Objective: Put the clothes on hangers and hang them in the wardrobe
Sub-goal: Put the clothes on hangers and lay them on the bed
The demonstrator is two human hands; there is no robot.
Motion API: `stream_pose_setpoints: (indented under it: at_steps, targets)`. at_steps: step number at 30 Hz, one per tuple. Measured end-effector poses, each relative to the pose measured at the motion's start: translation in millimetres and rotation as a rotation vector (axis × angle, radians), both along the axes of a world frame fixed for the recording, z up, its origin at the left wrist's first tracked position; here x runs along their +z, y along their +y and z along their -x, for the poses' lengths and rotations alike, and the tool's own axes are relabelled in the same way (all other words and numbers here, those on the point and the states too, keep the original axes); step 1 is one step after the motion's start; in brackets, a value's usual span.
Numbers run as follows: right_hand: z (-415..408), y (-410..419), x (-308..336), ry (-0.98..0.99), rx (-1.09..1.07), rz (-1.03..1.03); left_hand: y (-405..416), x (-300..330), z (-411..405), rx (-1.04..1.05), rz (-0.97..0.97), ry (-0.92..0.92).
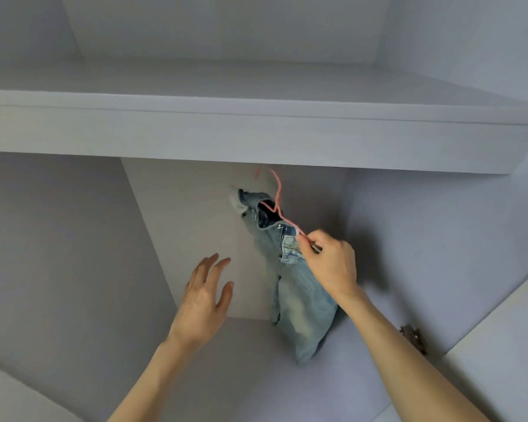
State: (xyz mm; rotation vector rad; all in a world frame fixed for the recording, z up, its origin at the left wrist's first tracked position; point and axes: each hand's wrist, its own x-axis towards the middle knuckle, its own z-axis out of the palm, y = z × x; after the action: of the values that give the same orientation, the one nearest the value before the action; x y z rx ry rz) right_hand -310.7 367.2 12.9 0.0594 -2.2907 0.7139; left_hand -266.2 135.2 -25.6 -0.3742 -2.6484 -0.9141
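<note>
Carrier: white wardrobe [73,239], viewed from below, doors open
Upper shelf: white board [256,132] spanning the full width at 12 o'clock; nothing visible on its top surface from this angle
Hanging point: hidden behind the shelf's front edge; the pink hanger [278,193] hook rises out of sight beneath it
Load: light-blue denim garment [299,300] hangs on the hanger at 3 o'clock of centre, inside the lower compartment
Hardware: metal hinge [413,338] on the side wall at 4 o'clock

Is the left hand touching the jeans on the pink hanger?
Apart. The head view shows the open left hand with bare wardrobe panel between its fingers and the jeans.
</note>
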Motion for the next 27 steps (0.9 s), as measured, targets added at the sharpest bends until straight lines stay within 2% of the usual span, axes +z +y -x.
stream_pose_setpoints:
  at_steps: [4, 7, 9, 14, 17, 22, 24, 27]
  targets:
    - [-19.5, -22.5, -21.2, 0.065, 0.201, -0.149, -36.8, 4.1, -12.3, 0.132, -0.064, 0.033]
    - [-27.8, -47.2, -19.0, 0.105, 0.370, -0.205, -77.3, 7.8, -27.1, 0.206, 0.012, -0.002]
    - [-32.7, -66.9, -15.4, 0.092, 0.493, -0.193, -100.2, 8.8, -49.1, 0.200, 0.066, -0.047]
    - [-57.8, -123.2, -18.1, -0.120, 0.767, -0.012, -135.9, -7.6, -152.6, 0.291, 0.010, -0.100]
    - [-89.8, -168.2, -26.3, -0.188, 0.914, 0.037, -148.8, -15.8, -222.7, 0.464, 0.056, -0.098]
    - [-154.2, -239.6, -28.9, -0.260, 1.106, -0.006, -171.6, -20.2, -314.0, 0.859, 0.136, 0.015]
    - [-181.7, -262.2, -27.1, -0.220, 1.161, -0.025, -180.4, -15.7, -350.9, 0.931, 0.120, 0.053]
    - [-228.5, -293.2, -27.8, -0.002, 1.186, -0.095, -187.4, -8.9, -409.8, 1.003, 0.100, 0.111]
